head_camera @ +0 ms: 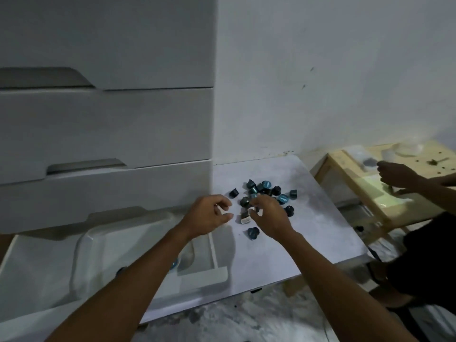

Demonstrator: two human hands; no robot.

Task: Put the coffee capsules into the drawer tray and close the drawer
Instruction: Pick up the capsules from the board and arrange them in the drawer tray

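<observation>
Capsules [265, 193] are lying heaped on the bench [308, 233]. Right hand [267, 215] is pinching one; left hand [209, 214] is curling around something pale, unidentifiable.

A loose heap of dark and teal coffee capsules [266, 193] sits right of centre on the pale worktop [320, 230], some tipped on their sides; one teal capsule [253, 233] lies apart below the heap. At lower left the open white drawer [217, 245] holds a clear tray [81, 255], where one blue capsule [174, 264] shows.
</observation>
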